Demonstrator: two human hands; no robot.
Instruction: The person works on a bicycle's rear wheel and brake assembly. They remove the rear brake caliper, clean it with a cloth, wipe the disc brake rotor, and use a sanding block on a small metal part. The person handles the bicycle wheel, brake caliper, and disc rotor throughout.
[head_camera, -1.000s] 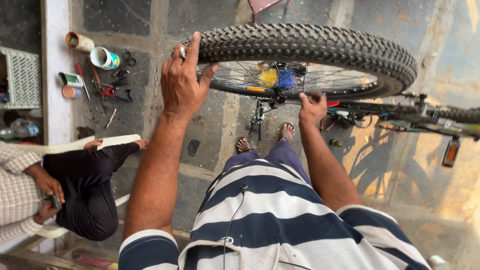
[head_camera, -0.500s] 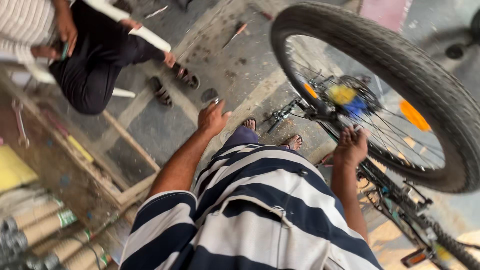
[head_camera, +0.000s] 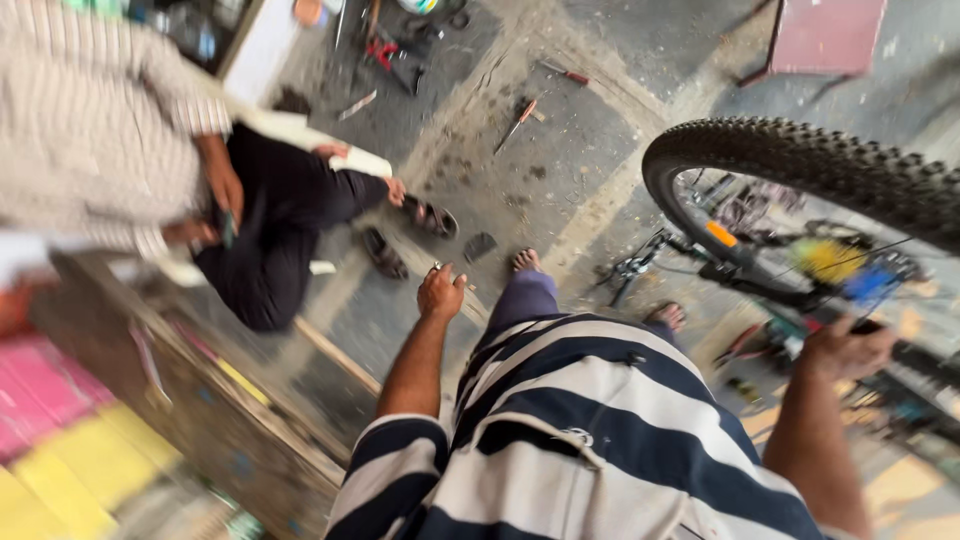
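I stand over an upturned bicycle. Its knobbly black tyre (head_camera: 800, 150) fills the upper right, with spokes and blurred coloured parts behind it. My right hand (head_camera: 845, 347) is closed on the bicycle frame (head_camera: 740, 275) low beside the wheel. My left hand (head_camera: 440, 292) hangs free at my side above the concrete floor, away from the bike, with its fingers curled and nothing clearly in it. My striped shirt hides the floor below me. My sandalled feet (head_camera: 525, 262) show just beyond the shirt.
A seated person (head_camera: 270, 230) in a striped shirt and black trousers is at the left, legs stretched toward my feet. A screwdriver (head_camera: 520, 115) and red tools (head_camera: 385, 50) lie on the floor beyond. A red stool (head_camera: 825, 35) stands at the top right. A wooden bench edge (head_camera: 200, 370) runs along the left.
My left hand came off the tyre and dropped to my side. My right hand stayed on the bike. My view swung left and down, so the wheel now sits at the right.
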